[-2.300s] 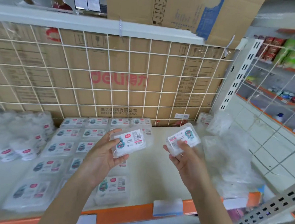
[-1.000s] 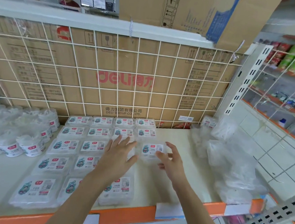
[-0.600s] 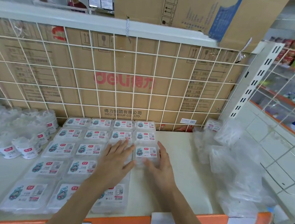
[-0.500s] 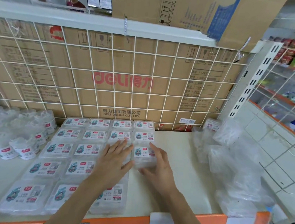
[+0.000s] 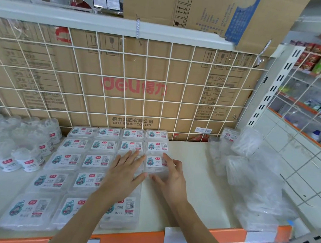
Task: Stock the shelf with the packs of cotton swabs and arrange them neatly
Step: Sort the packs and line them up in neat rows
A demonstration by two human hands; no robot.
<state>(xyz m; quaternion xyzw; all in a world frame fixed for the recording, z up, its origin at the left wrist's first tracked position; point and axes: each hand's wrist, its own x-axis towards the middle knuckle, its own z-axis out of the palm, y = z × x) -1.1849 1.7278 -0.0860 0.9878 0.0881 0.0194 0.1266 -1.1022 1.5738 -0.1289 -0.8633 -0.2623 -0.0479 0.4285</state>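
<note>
The fingers [image 5: 130, 156] of the left hand [image 5: 125, 173] lie straight and spread, flat on top of the packs of cotton swabs [image 5: 97, 161], and grip nothing. They cover the third column of packs, counted from the left end of the wire grid [image 5: 147, 74], about three rows out from it. The fingers [image 5: 170, 161] of the right hand [image 5: 172, 178] are lightly bent round one pack [image 5: 155, 162]. The index finger runs along the pack's right side and the thumb lies along the edge farthest from the wire grid, so the hand cups that corner. This pack lies flat on the shelf [image 5: 199, 178], label up, third out from the wire grid in the fourth column. It sits just beside the pack nearer the grid and the packs under the left hand.

The other packs lie flat in straight rows that start against the foot of the wire grid and run out towards the shelf's orange front edge [image 5: 224, 234], farthest from the grid. The fourth column stops at the held pack. Behind the wire grid stands a cardboard box [image 5: 133, 87] with red lettering. Near the grid's left end stand round tubs [image 5: 29, 161] of swabs with red labels. Near its right end lies a heap of clear bags [image 5: 254, 180], well apart from the held pack.
</note>
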